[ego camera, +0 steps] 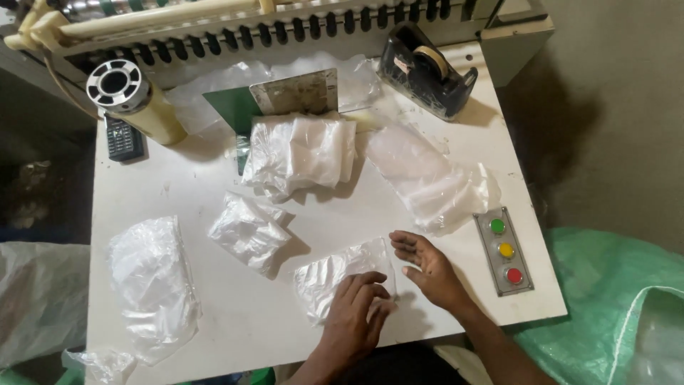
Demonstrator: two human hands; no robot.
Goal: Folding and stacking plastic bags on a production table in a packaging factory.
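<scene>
Plastic bag stacks (299,153) crowd the table (214,314) around both hands (356,314).

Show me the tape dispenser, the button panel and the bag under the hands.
tape dispenser (426,70), head view, on its dark body.
button panel (505,250), head view, on the yellow middle button.
bag (324,278), head view, on its bare crinkled left half.
</scene>
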